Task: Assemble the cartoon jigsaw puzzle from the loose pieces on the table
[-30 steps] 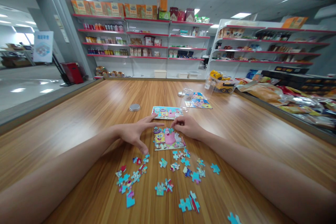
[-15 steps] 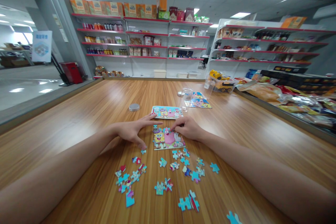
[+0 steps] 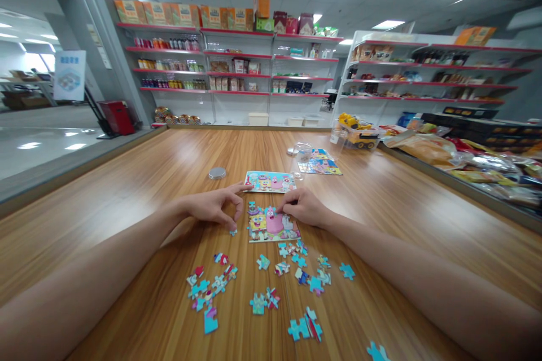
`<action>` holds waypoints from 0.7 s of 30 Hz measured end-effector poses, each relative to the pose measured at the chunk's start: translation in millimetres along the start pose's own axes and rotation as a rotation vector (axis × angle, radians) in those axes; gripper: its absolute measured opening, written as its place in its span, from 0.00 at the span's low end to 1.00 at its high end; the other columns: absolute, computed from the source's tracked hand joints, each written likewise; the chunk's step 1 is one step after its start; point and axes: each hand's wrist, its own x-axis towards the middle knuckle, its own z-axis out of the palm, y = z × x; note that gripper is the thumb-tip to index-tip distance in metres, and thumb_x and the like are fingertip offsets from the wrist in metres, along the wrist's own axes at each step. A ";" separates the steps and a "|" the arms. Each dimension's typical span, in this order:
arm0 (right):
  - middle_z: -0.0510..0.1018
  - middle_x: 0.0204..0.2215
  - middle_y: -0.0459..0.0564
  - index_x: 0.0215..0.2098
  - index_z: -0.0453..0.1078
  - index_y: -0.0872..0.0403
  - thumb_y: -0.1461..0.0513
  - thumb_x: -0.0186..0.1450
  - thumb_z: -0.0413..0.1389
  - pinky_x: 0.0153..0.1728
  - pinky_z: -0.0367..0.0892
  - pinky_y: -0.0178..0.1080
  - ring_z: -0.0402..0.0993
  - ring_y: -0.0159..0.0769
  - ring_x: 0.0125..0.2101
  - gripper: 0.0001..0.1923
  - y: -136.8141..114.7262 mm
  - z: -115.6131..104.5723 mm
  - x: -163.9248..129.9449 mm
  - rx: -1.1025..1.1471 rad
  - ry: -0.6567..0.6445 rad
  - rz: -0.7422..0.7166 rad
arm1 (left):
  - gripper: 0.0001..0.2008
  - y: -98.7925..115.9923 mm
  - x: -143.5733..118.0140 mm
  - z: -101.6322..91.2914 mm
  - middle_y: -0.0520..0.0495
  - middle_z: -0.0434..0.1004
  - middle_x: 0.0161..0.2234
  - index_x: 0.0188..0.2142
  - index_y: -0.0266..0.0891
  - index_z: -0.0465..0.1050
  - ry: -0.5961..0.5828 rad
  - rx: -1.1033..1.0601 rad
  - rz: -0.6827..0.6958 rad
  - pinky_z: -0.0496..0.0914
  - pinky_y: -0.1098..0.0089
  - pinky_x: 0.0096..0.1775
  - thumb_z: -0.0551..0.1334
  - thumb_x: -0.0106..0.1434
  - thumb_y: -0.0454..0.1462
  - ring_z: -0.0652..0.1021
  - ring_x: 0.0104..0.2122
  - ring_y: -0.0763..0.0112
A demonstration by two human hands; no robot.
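Observation:
A partly joined jigsaw puzzle point(image 3: 273, 225) with cartoon figures lies on the table in front of me. Left of it, my left hand point(image 3: 215, 206) has its thumb and index finger closed together at a small light-blue puzzle piece point(image 3: 233, 232), close to the tabletop. My right hand point(image 3: 305, 206) rests at the puzzle's upper right edge, its fingers curled and the fingertips touching there; whatever they pinch is hidden. Behind the puzzle lies a picture card point(image 3: 271, 181), near the left index knuckles. Loose puzzle pieces point(image 3: 218, 282) are scattered nearer to me.
A round metal lid point(image 3: 217, 173) lies at the left back. Toward the right back are another puzzle picture point(image 3: 320, 166), a clear jar point(image 3: 303, 151) and a clear bin with a toy truck point(image 3: 362, 138). Packaged goods point(image 3: 423, 146) border the table's right side; stocked shelves stand behind.
My left index finger has bent in from its stretched position toward the thumb. The small piece at the thumb has moved slightly away from me. My right hand stays at the puzzle's edge.

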 end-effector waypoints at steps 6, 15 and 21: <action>0.79 0.21 0.48 0.27 0.80 0.57 0.68 0.54 0.53 0.22 0.60 0.31 0.69 0.30 0.21 0.12 -1.7 -0.4 -0.7 0.003 -0.005 0.003 | 0.12 -5.7 -3.7 -4.9 0.51 0.40 0.68 0.30 0.39 0.73 0.012 -0.062 -0.036 0.43 0.59 0.64 0.70 0.54 0.45 0.43 0.67 0.58; 0.79 0.20 0.48 0.27 0.80 0.57 0.69 0.54 0.53 0.21 0.59 0.30 0.68 0.29 0.20 0.12 -1.5 -0.9 0.0 -0.007 0.007 0.005 | 0.11 -8.3 -2.4 -0.4 0.52 0.37 0.68 0.33 0.41 0.77 -0.002 0.059 0.006 0.48 0.61 0.64 0.69 0.55 0.45 0.46 0.66 0.58; 0.80 0.22 0.48 0.27 0.80 0.56 0.69 0.54 0.53 0.22 0.61 0.30 0.70 0.30 0.22 0.12 -2.0 -0.8 -0.1 0.013 0.000 0.001 | 0.10 -8.7 -3.2 -1.8 0.51 0.40 0.68 0.35 0.42 0.78 0.009 0.043 -0.033 0.47 0.61 0.64 0.69 0.55 0.44 0.47 0.66 0.58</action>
